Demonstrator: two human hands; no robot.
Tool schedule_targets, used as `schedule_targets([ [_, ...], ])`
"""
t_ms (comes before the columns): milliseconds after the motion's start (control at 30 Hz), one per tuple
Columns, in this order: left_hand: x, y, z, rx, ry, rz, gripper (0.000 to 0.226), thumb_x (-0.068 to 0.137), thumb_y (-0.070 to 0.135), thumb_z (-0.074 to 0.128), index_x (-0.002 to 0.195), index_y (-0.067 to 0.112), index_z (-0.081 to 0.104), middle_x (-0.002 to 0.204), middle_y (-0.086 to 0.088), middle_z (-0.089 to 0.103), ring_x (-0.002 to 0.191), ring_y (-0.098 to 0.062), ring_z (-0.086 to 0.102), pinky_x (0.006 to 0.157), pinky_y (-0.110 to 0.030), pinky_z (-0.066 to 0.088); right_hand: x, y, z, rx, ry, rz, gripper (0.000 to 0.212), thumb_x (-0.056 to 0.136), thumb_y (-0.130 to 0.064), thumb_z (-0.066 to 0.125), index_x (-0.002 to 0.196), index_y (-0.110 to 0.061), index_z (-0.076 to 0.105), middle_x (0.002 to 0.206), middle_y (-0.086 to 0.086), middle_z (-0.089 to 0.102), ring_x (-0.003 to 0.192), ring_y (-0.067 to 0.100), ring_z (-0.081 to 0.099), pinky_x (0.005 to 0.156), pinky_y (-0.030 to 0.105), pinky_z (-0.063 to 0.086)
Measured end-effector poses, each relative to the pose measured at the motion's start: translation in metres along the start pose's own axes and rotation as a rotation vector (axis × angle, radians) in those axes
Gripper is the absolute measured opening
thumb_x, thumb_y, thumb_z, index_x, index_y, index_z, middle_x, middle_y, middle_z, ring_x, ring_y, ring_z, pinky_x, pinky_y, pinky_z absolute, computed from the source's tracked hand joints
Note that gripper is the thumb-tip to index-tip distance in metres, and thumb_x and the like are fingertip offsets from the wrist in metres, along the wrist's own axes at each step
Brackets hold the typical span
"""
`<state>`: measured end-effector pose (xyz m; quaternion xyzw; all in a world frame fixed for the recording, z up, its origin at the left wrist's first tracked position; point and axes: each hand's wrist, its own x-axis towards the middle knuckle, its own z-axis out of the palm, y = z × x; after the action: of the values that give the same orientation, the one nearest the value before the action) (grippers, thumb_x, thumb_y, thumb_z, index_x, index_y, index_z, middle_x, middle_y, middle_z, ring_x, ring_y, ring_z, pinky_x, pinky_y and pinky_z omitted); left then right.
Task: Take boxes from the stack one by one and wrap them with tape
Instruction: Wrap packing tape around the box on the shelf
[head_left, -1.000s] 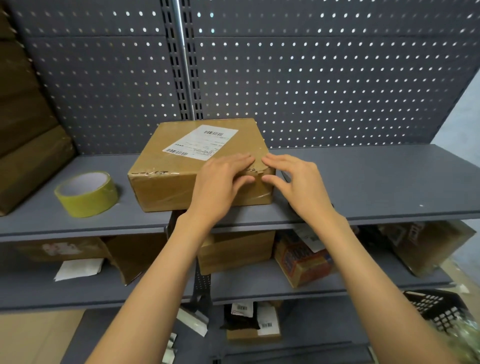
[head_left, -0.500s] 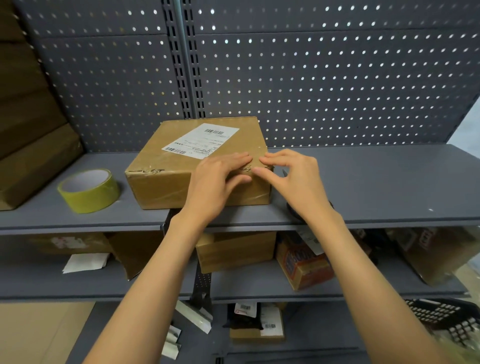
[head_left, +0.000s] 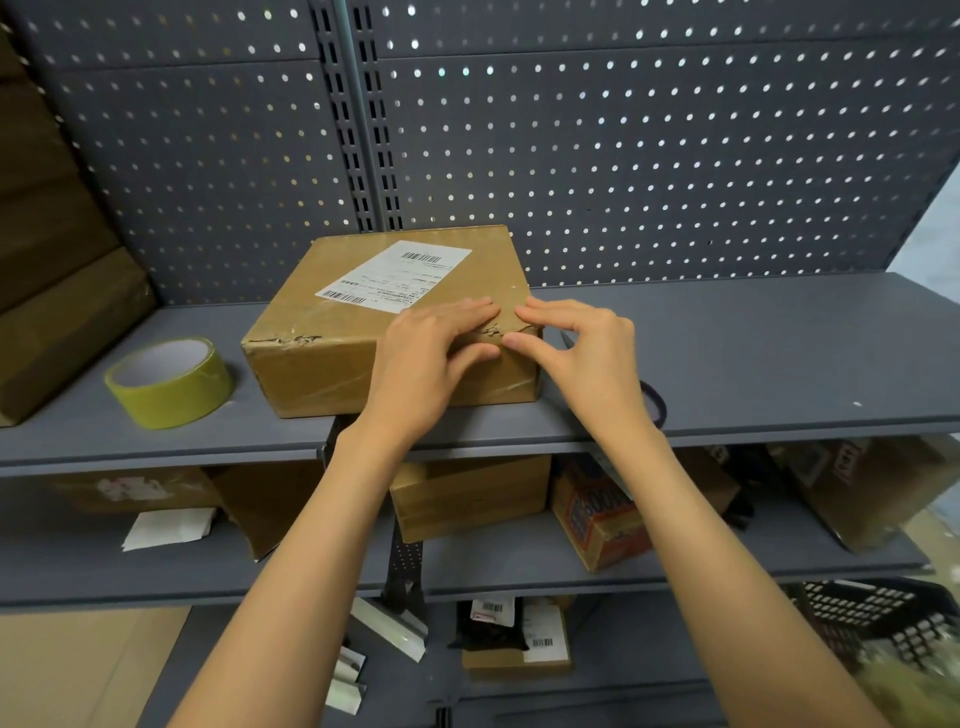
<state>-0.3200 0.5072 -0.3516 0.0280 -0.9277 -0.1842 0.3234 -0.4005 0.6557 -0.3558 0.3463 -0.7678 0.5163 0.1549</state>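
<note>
Item: brown rectangular cardboard box (head_left: 363, 317) with white shipping label (head_left: 395, 275), flat on the grey metal shelf (head_left: 753, 353), clear tape wrinkled along its near top edge.

Left of the box, apart from it: roll of yellow-green tape (head_left: 169, 382), lying on its side face.

Our left hand (head_left: 431, 358) lies on the box's near right corner, fingers straight and pressed onto the top, thumb against the front face. Our right hand (head_left: 582, 353) meets it at that corner, fingertips and thumb closing on what we take to be the tape edge; the view is unclear.

Right of the box, behind our right wrist: dark ring-shaped object (head_left: 657, 402), partly hidden.
</note>
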Motion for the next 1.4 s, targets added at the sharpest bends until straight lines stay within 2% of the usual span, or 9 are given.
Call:
schedule_targets([
  [167,0.001,0.001,-0.002,-0.004,-0.018,-0.012,0.041,0.084,0.028,0.071,0.124,0.020,0.065,0.131,0.002,0.061,0.126,-0.016,0.053,0.105,-0.037,0.039,0.000,-0.003,-0.008,0.029,-0.083,0.101,0.036,0.076,-0.030,0.079,0.109,-0.016,0.073,0.116,0.000,0.068,0.111,0.002,0.059,0.100,0.024,0.045],
  [267,0.001,0.002,-0.002,-0.012,-0.020,-0.023,0.042,0.084,0.027,0.071,0.125,0.020,0.064,0.131,0.003,0.060,0.126,-0.014,0.052,0.104,-0.033,0.037,0.003,-0.003,-0.015,0.054,-0.155,0.108,0.032,0.082,-0.033,0.074,0.109,-0.018,0.073,0.116,-0.002,0.068,0.112,-0.003,0.057,0.100,0.019,0.044],
  [367,0.001,0.003,-0.003,-0.005,-0.025,-0.027,0.043,0.084,0.028,0.071,0.125,0.021,0.064,0.132,0.004,0.059,0.127,-0.014,0.051,0.104,-0.032,0.036,0.005,-0.005,-0.014,0.000,-0.131,0.079,0.027,0.083,-0.028,0.073,0.107,-0.015,0.073,0.113,0.002,0.070,0.110,-0.001,0.059,0.097,0.013,0.041],
  [533,0.002,0.008,-0.006,-0.064,-0.033,-0.062,0.041,0.083,0.041,0.070,0.121,0.025,0.067,0.130,0.007,0.061,0.126,-0.008,0.050,0.102,-0.028,0.034,0.003,-0.004,-0.007,-0.064,-0.068,0.040,0.027,0.083,-0.025,0.074,0.106,-0.012,0.074,0.111,0.004,0.070,0.106,0.008,0.064,0.094,0.018,0.045],
  [667,0.003,0.012,0.000,-0.127,0.072,-0.117,0.028,0.086,0.041,0.066,0.110,0.028,0.073,0.119,0.008,0.068,0.120,-0.007,0.056,0.103,-0.039,0.041,0.002,-0.004,-0.005,-0.060,-0.044,0.031,0.026,0.083,-0.026,0.074,0.105,-0.012,0.074,0.110,0.004,0.070,0.106,0.009,0.064,0.094,0.021,0.047],
  [867,0.003,0.012,0.003,-0.122,0.098,-0.121,0.023,0.087,0.036,0.068,0.107,0.027,0.074,0.115,0.007,0.069,0.118,-0.009,0.058,0.101,-0.041,0.042,0.003,0.000,-0.016,0.004,-0.183,0.061,0.027,0.087,-0.019,0.069,0.114,-0.014,0.070,0.120,0.001,0.066,0.113,0.005,0.059,0.099,0.015,0.042],
  [1033,0.002,0.015,0.005,-0.109,0.149,-0.109,0.021,0.086,0.033,0.069,0.104,0.025,0.075,0.111,0.005,0.071,0.115,-0.011,0.060,0.098,-0.042,0.045,0.004,-0.001,-0.012,-0.004,-0.131,0.056,0.024,0.085,-0.014,0.070,0.109,-0.011,0.072,0.116,0.005,0.068,0.110,0.007,0.061,0.098,0.017,0.044],
  [1233,0.002,0.015,0.006,-0.112,0.152,-0.103,0.020,0.085,0.032,0.070,0.103,0.024,0.076,0.108,0.005,0.072,0.114,-0.007,0.060,0.098,-0.031,0.045,0.004,0.000,-0.013,0.005,-0.148,0.031,0.025,0.085,-0.014,0.070,0.110,-0.009,0.071,0.118,0.007,0.066,0.110,0.009,0.061,0.097,0.018,0.045],
  [1400,-0.002,0.015,0.005,-0.064,0.146,-0.060,0.023,0.088,0.033,0.067,0.106,0.021,0.075,0.112,0.004,0.071,0.115,-0.011,0.061,0.095,-0.024,0.042,-0.004,-0.006,-0.010,-0.063,-0.125,0.016,0.027,0.090,-0.018,0.066,0.117,-0.014,0.068,0.125,0.004,0.063,0.115,0.016,0.060,0.100,0.030,0.046],
])
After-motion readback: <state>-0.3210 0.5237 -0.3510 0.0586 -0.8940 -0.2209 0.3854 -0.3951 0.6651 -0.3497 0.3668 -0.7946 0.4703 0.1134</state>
